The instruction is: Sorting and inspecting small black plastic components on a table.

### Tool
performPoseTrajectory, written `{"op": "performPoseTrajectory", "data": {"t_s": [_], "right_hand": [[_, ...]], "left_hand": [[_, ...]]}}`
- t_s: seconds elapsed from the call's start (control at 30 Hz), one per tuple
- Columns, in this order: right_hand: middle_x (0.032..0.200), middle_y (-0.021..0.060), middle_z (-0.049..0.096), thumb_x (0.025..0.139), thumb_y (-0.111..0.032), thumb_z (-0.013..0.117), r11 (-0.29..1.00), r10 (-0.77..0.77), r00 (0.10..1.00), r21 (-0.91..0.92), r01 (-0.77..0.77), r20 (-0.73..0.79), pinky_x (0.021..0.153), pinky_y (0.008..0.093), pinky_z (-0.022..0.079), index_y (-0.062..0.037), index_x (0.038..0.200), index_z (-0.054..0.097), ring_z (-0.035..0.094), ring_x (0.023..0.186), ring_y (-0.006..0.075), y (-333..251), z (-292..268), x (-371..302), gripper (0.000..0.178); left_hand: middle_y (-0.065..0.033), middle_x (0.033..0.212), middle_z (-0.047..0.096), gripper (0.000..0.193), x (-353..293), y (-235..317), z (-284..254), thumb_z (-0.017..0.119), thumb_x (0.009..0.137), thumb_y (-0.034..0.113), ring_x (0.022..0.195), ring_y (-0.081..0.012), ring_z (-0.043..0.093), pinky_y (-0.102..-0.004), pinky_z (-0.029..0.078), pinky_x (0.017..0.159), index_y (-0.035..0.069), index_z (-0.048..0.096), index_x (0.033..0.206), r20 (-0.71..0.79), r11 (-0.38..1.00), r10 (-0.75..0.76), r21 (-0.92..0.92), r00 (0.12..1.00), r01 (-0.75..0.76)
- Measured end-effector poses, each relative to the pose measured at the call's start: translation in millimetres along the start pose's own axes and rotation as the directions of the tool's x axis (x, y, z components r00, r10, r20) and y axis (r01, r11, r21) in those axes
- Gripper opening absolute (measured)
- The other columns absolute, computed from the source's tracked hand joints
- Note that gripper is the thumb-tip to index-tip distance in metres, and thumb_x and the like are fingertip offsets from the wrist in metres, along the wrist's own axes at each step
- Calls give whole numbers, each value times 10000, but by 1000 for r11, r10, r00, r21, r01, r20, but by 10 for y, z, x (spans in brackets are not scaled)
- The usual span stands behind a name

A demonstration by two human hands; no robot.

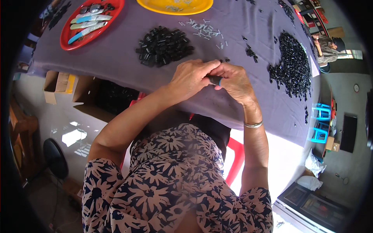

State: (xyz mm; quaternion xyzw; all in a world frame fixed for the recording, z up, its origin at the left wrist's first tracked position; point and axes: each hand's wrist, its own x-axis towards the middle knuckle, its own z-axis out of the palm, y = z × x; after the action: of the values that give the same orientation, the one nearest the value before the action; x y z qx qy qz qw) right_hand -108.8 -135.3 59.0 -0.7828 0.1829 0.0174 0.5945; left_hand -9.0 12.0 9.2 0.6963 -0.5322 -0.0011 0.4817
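My left hand (189,79) and my right hand (234,82) meet over the near edge of the cloth-covered table, fingertips touching. Both are closed, with fingers bent in a pinch. Between them shows a short dark piece with a blue edge (215,80); whether it is held or worn on a finger, I cannot tell. Any smaller part in the fingertips is hidden. Just beyond my left hand lies a heap of short black cylindrical pieces (163,46). Farther off, small clear pins (203,29) are scattered. A few black bits (224,60) lie right behind my fingers.
A red tray (67,46) with blue and white-handled tools stands far left, beside a yellow tray (175,12). A wide pile of small black parts (291,66) covers the table's right side. Open cardboard boxes (87,95) sit below the left edge. Another person (326,48) is far right.
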Motion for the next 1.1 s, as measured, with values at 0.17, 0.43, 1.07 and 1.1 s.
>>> {"op": "performPoseTrajectory", "data": {"t_s": [0.17,0.43,1.07,1.1], "right_hand": [[894,61,660,770,64,581,992,93,996,83,-92,-5,623,236,540,18,981,647,616,771,118,-82,1,11,226],[874,44,648,808,12,559,973,217,969,50,-224,118,559,191,534,-1,961,618,594,663,59,-69,-122,194,164],[734,23,605,800,-75,609,931,362,903,-51,-360,230,622,305,569,-29,844,637,580,596,101,-235,-204,411,69],[724,25,599,795,-71,615,927,375,901,-58,-371,220,633,316,573,-32,828,636,573,595,102,-231,-198,429,55]], "left_hand": [[-69,829,672,482,-11,26,37,697,687,26,747,-264,632,-393,498,675,88,568,1148,-64,989,106,113,992,-98],[-80,816,665,434,-3,-36,19,702,706,39,736,-264,622,-392,496,689,74,584,1123,-114,987,101,137,988,-86],[-60,756,566,166,47,-138,-10,724,710,77,759,-258,567,-368,461,675,62,672,868,-66,993,-101,-71,993,97],[-61,757,569,162,57,-133,-11,718,720,92,757,-258,567,-366,457,670,60,669,871,-52,982,-142,-137,989,133]]}}
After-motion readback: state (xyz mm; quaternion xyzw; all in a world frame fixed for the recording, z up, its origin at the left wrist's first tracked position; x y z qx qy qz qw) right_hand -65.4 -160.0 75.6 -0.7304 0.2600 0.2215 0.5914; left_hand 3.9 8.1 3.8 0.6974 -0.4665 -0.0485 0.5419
